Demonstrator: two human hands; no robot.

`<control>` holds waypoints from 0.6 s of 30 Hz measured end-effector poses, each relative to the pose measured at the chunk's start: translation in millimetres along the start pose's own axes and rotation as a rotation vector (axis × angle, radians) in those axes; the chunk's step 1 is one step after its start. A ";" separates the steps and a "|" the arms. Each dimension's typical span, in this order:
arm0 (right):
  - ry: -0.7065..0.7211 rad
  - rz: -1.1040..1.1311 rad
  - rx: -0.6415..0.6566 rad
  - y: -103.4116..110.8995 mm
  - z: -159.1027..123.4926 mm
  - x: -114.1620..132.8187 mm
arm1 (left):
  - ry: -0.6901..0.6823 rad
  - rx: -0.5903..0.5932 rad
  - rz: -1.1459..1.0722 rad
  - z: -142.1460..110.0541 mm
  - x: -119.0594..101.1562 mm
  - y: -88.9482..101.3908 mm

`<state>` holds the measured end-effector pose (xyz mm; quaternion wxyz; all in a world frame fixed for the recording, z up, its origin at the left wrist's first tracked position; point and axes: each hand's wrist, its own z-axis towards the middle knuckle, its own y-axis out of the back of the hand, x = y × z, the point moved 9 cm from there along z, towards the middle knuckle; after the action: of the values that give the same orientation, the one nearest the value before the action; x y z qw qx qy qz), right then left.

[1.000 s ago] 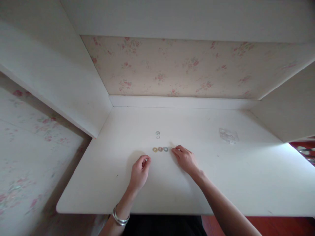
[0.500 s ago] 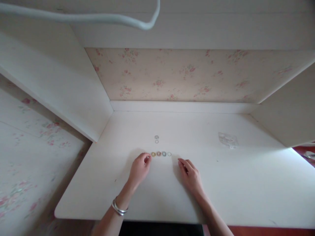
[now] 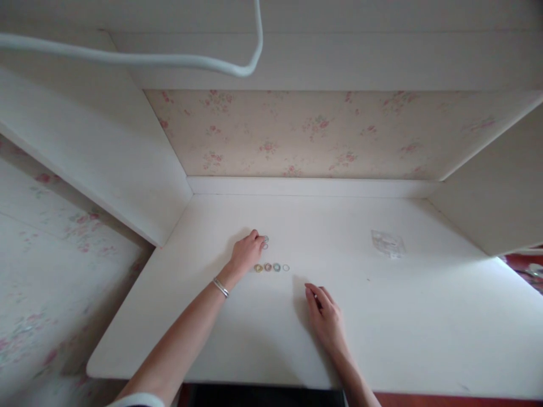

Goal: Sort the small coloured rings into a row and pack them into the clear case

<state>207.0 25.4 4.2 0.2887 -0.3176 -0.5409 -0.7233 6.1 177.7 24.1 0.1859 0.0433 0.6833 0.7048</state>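
My left hand (image 3: 247,252) reaches to the back pair of small rings, its fingertips pinched at the edge of the upper silvery ring (image 3: 266,238). Just below that lies a thin ring (image 3: 265,246), close to the fingers. Nearer me, a row of rings runs across the desk: a gold-toned ring (image 3: 258,268), a pinkish ring (image 3: 267,267), a bluish-grey ring (image 3: 277,267) and a thin pale ring (image 3: 285,268). My right hand (image 3: 326,319) rests to the right of the row, fingers curled and thumb near the index finger; nothing shows between them.
A clear plastic bag (image 3: 388,244) lies on the white desk (image 3: 424,316) to the right. White side panels and a floral back wall (image 3: 314,135) enclose the desk. A white cable or tube (image 3: 169,59) crosses overhead at the upper left.
My left hand has moved from the left end of the ring row back to the upper pair of rings. My right hand stays nearly in place; the view has shifted slightly.
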 end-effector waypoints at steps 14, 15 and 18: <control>-0.015 0.044 -0.003 0.3 4.3 -1.4 | 0.030 -0.052 -0.118 -3.4 16.3 -4.5; -0.015 0.049 -0.002 0.5 4.3 -0.8 | 0.032 -0.050 -0.128 -2.9 18.1 -4.3; -0.023 0.057 0.008 0.5 4.5 -0.1 | 0.016 -0.044 -0.124 -2.3 20.2 -3.8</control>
<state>208.2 29.6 5.3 0.3041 -0.3402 -0.5378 -0.7089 -12.6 182.0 16.4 0.2249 -0.0088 0.6706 0.7069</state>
